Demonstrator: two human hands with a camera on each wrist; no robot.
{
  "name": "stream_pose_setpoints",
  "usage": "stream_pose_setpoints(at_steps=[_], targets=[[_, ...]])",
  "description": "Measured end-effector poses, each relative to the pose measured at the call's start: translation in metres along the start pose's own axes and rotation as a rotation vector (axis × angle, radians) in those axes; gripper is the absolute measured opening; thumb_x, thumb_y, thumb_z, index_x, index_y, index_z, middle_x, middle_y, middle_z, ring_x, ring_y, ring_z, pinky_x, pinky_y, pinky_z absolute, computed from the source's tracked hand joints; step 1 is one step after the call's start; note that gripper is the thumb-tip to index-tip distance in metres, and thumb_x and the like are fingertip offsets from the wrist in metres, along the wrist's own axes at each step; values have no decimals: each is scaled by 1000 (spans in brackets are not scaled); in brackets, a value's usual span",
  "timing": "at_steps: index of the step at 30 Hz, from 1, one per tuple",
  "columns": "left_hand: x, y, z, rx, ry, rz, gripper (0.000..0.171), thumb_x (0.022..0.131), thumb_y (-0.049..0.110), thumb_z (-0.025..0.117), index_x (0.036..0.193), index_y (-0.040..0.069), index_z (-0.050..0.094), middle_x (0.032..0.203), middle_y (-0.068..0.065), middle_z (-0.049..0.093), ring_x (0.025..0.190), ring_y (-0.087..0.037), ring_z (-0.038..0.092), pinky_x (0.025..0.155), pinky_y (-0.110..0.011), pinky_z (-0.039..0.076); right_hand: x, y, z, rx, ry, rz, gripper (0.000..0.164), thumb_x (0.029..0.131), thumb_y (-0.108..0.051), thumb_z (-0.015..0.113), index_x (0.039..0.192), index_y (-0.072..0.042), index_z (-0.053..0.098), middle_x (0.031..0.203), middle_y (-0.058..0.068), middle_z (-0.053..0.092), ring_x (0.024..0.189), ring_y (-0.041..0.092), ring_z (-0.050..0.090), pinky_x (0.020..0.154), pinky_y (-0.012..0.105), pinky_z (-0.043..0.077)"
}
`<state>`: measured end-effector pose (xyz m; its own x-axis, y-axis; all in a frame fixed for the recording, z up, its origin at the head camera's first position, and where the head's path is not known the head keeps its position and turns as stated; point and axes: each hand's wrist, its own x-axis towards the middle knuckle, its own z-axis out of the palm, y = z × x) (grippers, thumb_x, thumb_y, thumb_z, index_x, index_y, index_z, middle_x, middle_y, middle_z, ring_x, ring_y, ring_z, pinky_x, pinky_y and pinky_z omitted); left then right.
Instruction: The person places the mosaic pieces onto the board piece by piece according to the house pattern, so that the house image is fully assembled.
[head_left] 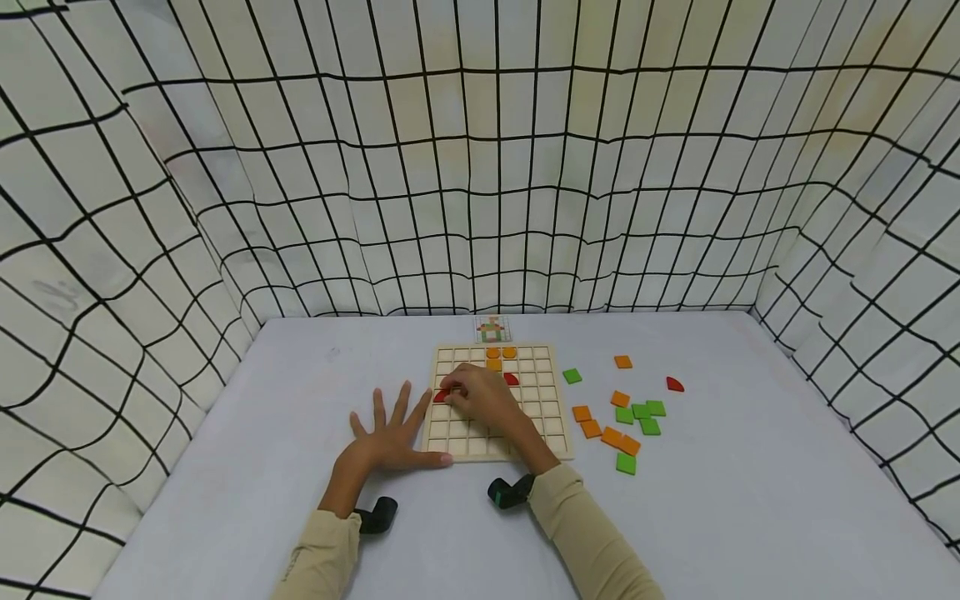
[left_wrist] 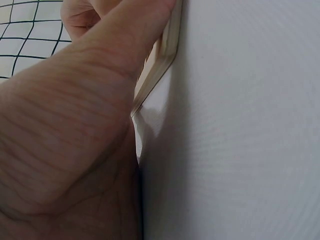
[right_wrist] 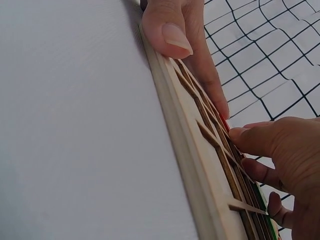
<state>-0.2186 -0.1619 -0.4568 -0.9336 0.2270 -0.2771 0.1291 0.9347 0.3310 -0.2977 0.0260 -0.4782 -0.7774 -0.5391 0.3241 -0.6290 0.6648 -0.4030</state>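
Near nine o'clock on the wooden board (head_left: 540, 408), one red piece (head_left: 440, 397) lies at about eight from the right hand (head_left: 483, 396), by its bent fingertips; whether they pinch it I cannot tell. The left hand (head_left: 390, 444) spreads at eight o'clock, thumb touching the board.

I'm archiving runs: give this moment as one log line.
left hand: fingers spread, thumb at near edge of board; right hand: fingertips at red piece; loose pieces: right of board
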Motion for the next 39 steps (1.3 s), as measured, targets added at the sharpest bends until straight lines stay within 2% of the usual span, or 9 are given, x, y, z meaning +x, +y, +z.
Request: stream_pose_setpoints(at_steps=[10,16,19,25,29,34,39], targets=[[-1,0,-1,-1,-4,-3,116,72,78,64,159,23,11,164,-18,-8,142,-57,-20,98,-84,-7,1,0,1,-21,6,-11,17,92,-25,70,107,-18,74,107,-6,71,81,3,63,66,15,47],[0,0,0,3,0,1,116,71,77,65,158,21,12,164,-19,-7,142,-57,-19,98,-84,-7,-1,3,0,-2,-11,0,17,92,-24,69,107,-16,74,107,-4,71,85,5,66,71,16,50],[1,-1,2,5,0,1,116,71,78,65,158,21,12,164,-20,-7,142,-57,-18,98,-84,-6,-2,5,-2,20,-4,1,17,92,-23,69,107,-15,74,107,-4,72,86,7,65,72,17,50],[2,-2,3,5,9,-1,116,71,78,65,158,22,12,164,-20,-6,143,-57,-17,98,-84,-6,-4,12,-13,104,44,12,18,91,-21,71,107,-13,74,108,-2,71,81,8,64,65,18,48],[2,-1,4,9,8,-6,116,71,77,65,158,21,13,164,-20,-5,143,-57,-17,99,-84,-5,-10,20,-23,125,56,43,17,92,-19,70,108,-13,73,107,-1,71,82,9,64,64,19,47],[0,0,2,1,10,-7,116,71,77,65,158,20,13,164,-20,-5,143,-57,-17,99,-83,-6,-18,37,-37,173,107,51,17,91,-11,69,108,-7,73,104,4,71,82,14,64,64,22,49],[1,1,1,-5,7,-10,116,71,77,65,158,20,12,164,-19,-6,143,-57,-18,100,-83,-6,-30,59,-51,193,150,110,16,91,-12,69,106,-5,73,106,6,70,83,17,65,64,25,50]])
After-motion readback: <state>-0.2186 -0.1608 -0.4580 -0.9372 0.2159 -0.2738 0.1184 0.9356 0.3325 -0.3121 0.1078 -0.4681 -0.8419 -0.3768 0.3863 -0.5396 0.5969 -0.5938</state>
